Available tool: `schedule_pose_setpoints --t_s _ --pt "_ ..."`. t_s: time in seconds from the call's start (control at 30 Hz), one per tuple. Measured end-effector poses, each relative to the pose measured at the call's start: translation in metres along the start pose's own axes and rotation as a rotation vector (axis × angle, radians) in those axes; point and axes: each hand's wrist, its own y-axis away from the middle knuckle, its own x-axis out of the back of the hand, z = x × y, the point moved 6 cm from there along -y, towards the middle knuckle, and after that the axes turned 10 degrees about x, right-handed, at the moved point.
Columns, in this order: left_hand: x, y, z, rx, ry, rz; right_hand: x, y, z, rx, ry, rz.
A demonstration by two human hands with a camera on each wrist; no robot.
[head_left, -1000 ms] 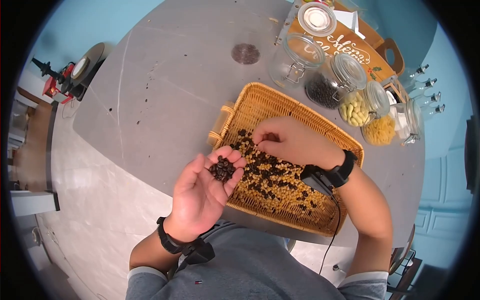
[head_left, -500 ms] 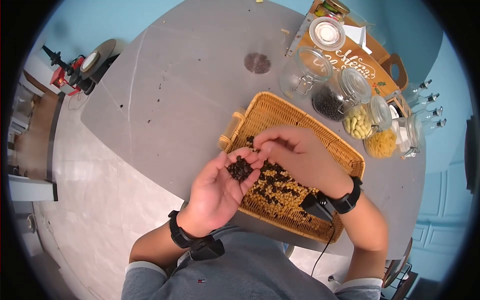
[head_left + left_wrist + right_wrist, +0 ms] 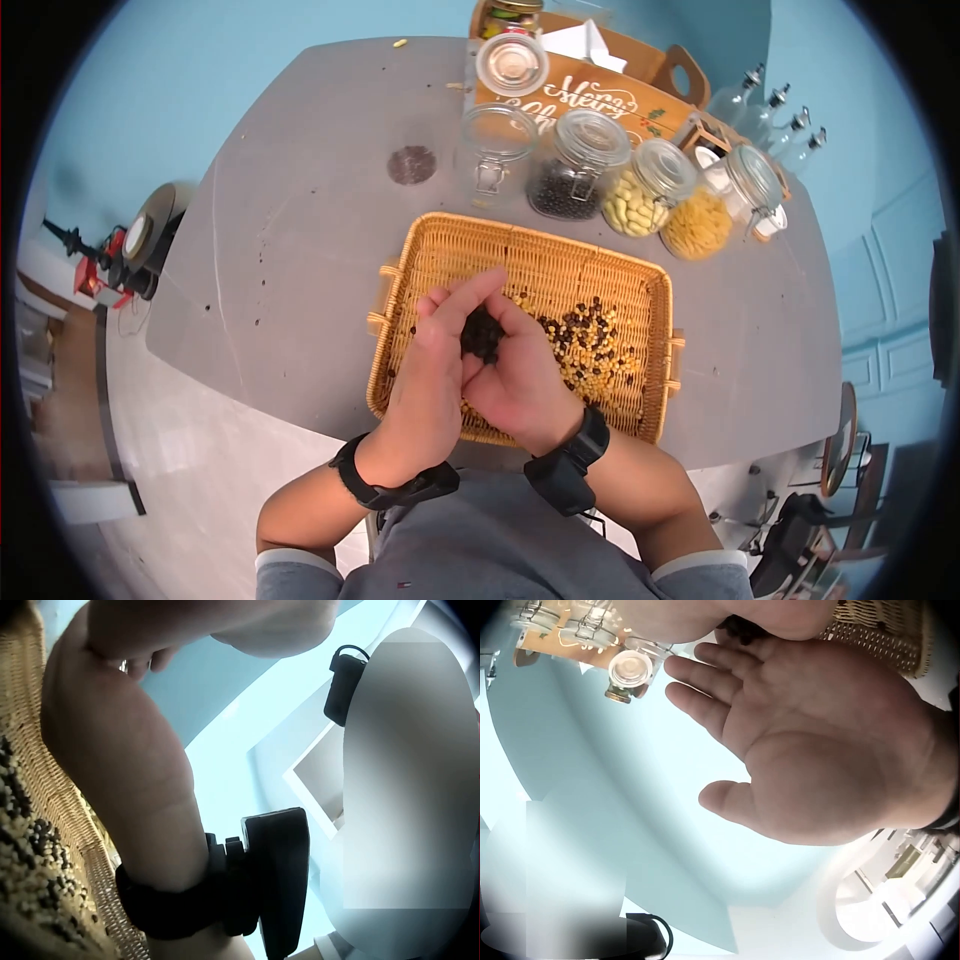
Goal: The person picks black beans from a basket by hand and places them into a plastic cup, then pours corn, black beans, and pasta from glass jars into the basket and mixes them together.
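Note:
Over the left part of a wicker basket [image 3: 540, 240], both hands come together around a small heap of dark beans [image 3: 482, 336]. My right hand [image 3: 525, 375] is cupped beneath and beside the beans. Its fingers partly hide them. Tipped on edge against it is my left hand [image 3: 430, 375], with its fingers extended across the top of the heap. In the right wrist view the left palm [image 3: 810, 750] is spread with thumb out, and a few dark beans [image 3: 741, 631] show between the hands. Mixed dark beans and yellow grains [image 3: 590, 350] cover the basket's bottom.
Behind the basket stand clip-lid jars: an empty one [image 3: 490, 155], one of dark beans [image 3: 570, 185], one of peanuts [image 3: 640, 200] and one of pasta [image 3: 705, 222]. A wooden crate [image 3: 580, 110] and glass bottles [image 3: 765, 115] are farther back. A dark round patch [image 3: 412, 165] lies on the grey table [image 3: 290, 260].
The right hand has left the grains and moved against the left hand. The left hand has turned from palm-up onto its edge, bringing the beans between both palms. The head view has swung right.

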Motion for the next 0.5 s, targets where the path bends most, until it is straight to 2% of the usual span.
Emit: schedule_pose_setpoints --t_s 0.07,0.17,0.23,0.27,0.3,0.33,0.4,0.47,0.5 --pt "-0.007 0.001 -0.001 -0.011 -0.005 -0.014 0.002 0.005 0.0 0.003 -0.071 -0.013" --pt "-0.008 0.003 -0.003 -0.049 0.001 -0.032 0.009 0.015 -0.003 0.034 -0.022 0.0" --pt "0.0 0.005 -0.005 -0.082 0.008 -0.043 0.008 0.017 -0.007 0.06 -0.067 -0.078" --pt "0.009 0.008 -0.003 -0.178 0.096 -0.019 0.006 0.017 -0.011 0.061 -0.065 -0.08" --pt "0.018 0.012 0.0 -0.274 0.186 0.006 0.006 0.015 -0.018 0.083 -0.038 -0.002" --pt "0.023 0.015 -0.001 -0.274 0.191 0.008 0.002 0.014 -0.025 0.105 -0.008 0.081" --pt "0.045 0.019 -0.008 -0.215 0.391 0.174 -0.014 -0.003 -0.043 0.122 0.043 0.123" --pt "0.054 0.022 -0.014 -0.194 0.375 0.208 -0.048 -0.031 -0.056 0.065 -0.028 -0.182" --pt "0.059 0.022 -0.018 -0.164 0.349 0.233 -0.068 -0.05 -0.063 0.08 0.016 -0.263"
